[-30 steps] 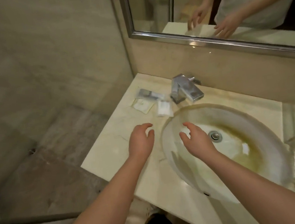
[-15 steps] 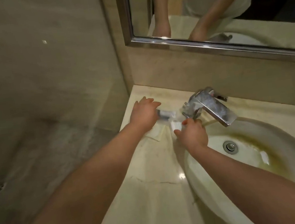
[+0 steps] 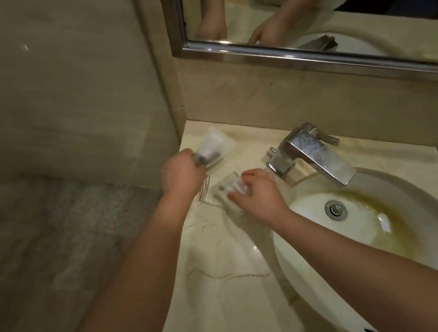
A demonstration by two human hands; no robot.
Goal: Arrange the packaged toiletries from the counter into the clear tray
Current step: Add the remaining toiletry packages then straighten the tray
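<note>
- Head view: left hand (image 3: 182, 175) clamped on clear packet (image 3: 211, 150) (blurry), lifted off counter (image 3: 229, 291).
- Right hand (image 3: 259, 198) pinching 2nd packet (image 3: 229, 189) by faucet (image 3: 309, 153).

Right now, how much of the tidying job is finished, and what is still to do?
Nothing looks placed yet: the clear tray is not clearly in view. In hand: the left hand grips a clear packet with a dark item inside, and the right hand closes on another clear packet on the counter, left of the faucet. Left: carrying both to the tray and arranging them.
</note>
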